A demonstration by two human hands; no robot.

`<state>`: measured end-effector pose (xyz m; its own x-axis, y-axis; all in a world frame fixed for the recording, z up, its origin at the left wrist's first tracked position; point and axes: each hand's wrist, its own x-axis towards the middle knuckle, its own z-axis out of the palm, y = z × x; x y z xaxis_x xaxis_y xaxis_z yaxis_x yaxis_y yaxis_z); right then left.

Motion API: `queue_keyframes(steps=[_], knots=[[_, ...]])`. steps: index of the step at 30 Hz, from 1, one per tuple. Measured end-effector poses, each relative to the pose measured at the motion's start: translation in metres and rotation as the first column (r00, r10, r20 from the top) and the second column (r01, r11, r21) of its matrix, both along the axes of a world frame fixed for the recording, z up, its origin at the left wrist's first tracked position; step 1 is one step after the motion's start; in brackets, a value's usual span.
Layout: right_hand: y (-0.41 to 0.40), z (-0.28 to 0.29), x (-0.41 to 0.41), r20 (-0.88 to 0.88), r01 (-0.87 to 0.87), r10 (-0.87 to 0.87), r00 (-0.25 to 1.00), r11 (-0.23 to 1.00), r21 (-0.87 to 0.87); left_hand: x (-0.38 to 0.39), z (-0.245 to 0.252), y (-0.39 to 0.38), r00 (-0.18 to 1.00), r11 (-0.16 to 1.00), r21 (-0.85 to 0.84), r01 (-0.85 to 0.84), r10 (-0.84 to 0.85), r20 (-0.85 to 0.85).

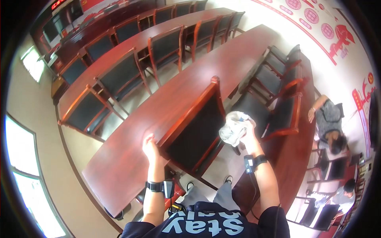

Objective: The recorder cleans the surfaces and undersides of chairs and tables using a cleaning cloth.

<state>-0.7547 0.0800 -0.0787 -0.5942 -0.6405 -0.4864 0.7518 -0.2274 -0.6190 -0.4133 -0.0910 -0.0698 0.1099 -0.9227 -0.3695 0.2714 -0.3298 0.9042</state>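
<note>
A crumpled white cloth [233, 128] is bunched in my right hand [247, 132], held out at the right side of a wooden chair. That chair has a dark padded backrest [198, 134] in a reddish-brown frame and stands directly before me. My left hand [151, 148] is at the left end of the chair's top rail, with its fingers bent; whether it grips the rail or only rests against it I cannot tell. Beyond the chair runs a long, polished reddish-brown table [134, 125]. Both my wrists wear strapped devices.
Another long table [293, 166] lies close on my right, with several chairs [285, 116] along it. More chairs [166, 47] line the tables ahead. One person [329, 122] is beyond the right table, and another [345, 193] is farther back. Windows [22, 148] are on the left wall.
</note>
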Motion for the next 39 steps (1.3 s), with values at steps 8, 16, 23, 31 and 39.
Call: queue_keyframes(steps=[8,16,23,31,39], knots=[[0.021,-0.081,-0.087,-0.096,-0.314,0.359,0.928,0.896,0.314,-0.019,0.001,0.042,0.996,0.995,-0.084,-0.058,0.064,0.064],[-0.026,-0.095,-0.152,0.436,-0.758,0.620,0.652,0.532,0.377,-0.014,0.029,0.141,0.995,0.994,0.049,-0.102,0.101,0.023],[-0.015,-0.011,-0.134,-0.194,-0.738,0.976,-0.097,0.060,0.672,-0.015,0.018,0.220,0.778,0.665,0.546,-0.509,0.627,-0.038],[-0.022,-0.030,-0.150,-0.021,-0.891,1.000,0.006,0.014,0.454,0.024,-0.050,0.282,0.933,0.944,0.182,0.277,-0.219,-0.285],[0.000,-0.017,-0.124,-0.318,-0.891,0.908,-0.274,-0.115,0.438,0.022,-0.075,0.268,0.925,0.650,0.723,0.236,0.077,-0.371]])
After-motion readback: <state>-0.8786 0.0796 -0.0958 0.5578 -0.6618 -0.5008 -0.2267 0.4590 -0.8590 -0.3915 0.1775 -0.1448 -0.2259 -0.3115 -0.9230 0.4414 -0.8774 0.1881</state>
